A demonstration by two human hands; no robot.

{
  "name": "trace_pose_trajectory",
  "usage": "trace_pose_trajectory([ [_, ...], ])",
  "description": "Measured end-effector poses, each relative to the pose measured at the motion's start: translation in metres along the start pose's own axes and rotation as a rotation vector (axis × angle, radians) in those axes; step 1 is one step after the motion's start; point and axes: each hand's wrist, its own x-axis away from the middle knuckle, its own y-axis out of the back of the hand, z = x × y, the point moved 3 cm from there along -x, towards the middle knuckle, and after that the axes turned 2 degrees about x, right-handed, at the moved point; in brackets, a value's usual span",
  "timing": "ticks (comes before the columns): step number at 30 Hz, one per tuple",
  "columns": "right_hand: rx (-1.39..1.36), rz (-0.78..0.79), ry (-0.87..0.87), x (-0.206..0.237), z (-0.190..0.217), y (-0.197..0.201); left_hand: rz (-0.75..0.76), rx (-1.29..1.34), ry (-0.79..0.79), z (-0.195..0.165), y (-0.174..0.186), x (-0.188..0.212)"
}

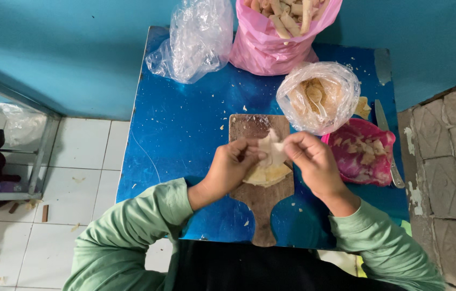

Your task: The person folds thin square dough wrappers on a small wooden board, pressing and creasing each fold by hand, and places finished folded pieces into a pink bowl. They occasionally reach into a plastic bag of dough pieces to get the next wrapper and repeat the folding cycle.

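Gently, I peel a thin wrapper sheet (272, 148) above the stack (266, 173) on the wooden board (260, 207).
My left hand (229, 168) and right hand (314, 160) pinch its edges; slow, even pulling should prevent tears.

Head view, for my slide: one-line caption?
Both hands fold a pale wrapper above a wooden board.

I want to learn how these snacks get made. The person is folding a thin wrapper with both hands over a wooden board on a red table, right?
Almost. The table is blue, not red, as the head view shows. The rest holds: both hands, left and right, fold a thin wrapper over the wooden board.
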Motion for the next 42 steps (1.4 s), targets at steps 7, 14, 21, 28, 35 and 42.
trace_pose_trajectory([
  [7,-0.147,-0.14,-0.059,-0.012,-0.006,0.018,-0.056,0.431,0.101,0.025,0.021,-0.012],
  [14,0.518,-0.204,0.39,-0.015,0.018,0.011,-0.028,0.642,-0.055,-0.005,0.034,-0.006],
  [21,1.088,0.168,0.484,-0.005,0.037,-0.016,0.109,0.426,0.016,0.002,0.026,-0.006],
  [28,0.632,0.15,0.345,-0.001,0.047,-0.011,0.234,-0.123,0.0,-0.009,0.011,0.012],
  [35,0.195,0.216,0.013,0.006,0.016,-0.01,0.182,0.084,-0.07,-0.022,0.002,0.017],
  [42,0.365,0.113,-0.039,0.004,0.004,-0.007,0.078,-0.116,0.011,-0.033,0.007,0.019],
])
